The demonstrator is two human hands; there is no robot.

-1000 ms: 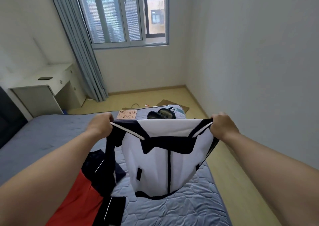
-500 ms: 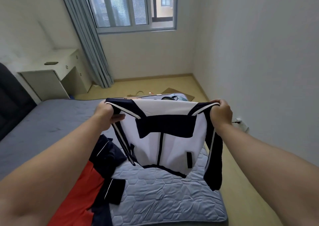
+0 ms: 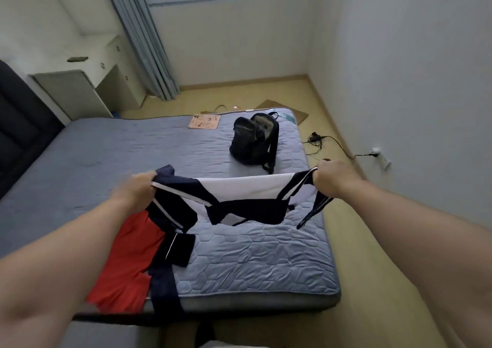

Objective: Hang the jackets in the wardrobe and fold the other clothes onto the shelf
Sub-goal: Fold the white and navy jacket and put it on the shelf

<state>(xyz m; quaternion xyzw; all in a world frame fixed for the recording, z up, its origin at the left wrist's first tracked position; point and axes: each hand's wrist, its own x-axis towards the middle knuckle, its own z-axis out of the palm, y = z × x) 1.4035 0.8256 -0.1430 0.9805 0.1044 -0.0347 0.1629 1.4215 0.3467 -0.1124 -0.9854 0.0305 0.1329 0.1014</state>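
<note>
Now both hands (image 3: 134, 192) (image 3: 330, 180) grip the jacket (image 3: 247, 188) lower, nearly flat over the bed (image 3: 253, 254).

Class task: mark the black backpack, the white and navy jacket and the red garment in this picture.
black backpack (image 3: 249, 145), head view, on its front pocket.
white and navy jacket (image 3: 245, 188), head view, on its white upper panel.
red garment (image 3: 127, 262), head view, on the middle of the cloth.

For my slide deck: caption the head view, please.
The left hand and right hand hold a white-and-navy jacket by its shoulders over the bed, near a red garment and black backpack.
</note>
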